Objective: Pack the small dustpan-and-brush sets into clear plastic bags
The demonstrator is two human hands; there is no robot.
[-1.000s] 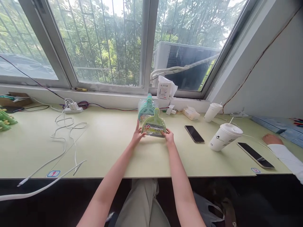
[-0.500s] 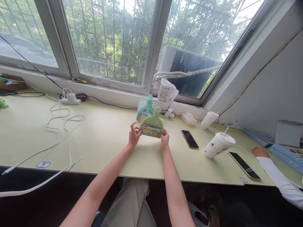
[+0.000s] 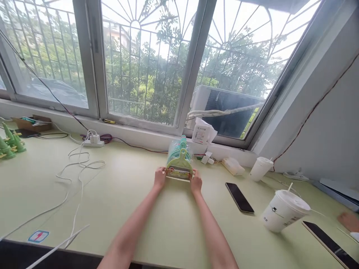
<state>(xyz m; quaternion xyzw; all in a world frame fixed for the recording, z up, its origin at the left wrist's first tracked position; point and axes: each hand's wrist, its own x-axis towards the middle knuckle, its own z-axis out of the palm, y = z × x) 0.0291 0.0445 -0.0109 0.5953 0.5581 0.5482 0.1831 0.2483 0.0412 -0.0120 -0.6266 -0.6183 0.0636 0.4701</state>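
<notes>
A small yellow-green dustpan [image 3: 181,162], handle up and with a printed label across its front, stands on the table against a row of teal dustpans [image 3: 174,152] in clear wrapping. My left hand [image 3: 160,178] grips its left edge, and my right hand [image 3: 196,182] is closed on its right edge. The teal ones are partly hidden behind it, with their handles leaning toward the window.
Right of my hands lie a phone [image 3: 239,198], a large lidded cup [image 3: 285,211], a smaller cup [image 3: 260,169] and a tissue pack [image 3: 233,166]. Another person's hand [image 3: 348,221] rests at the far right. White cables [image 3: 81,183] trail on the left, near a power strip [image 3: 94,142].
My hands have pushed the yellow-green dustpan back up against the teal ones. The view has tilted up, showing more of the window.
</notes>
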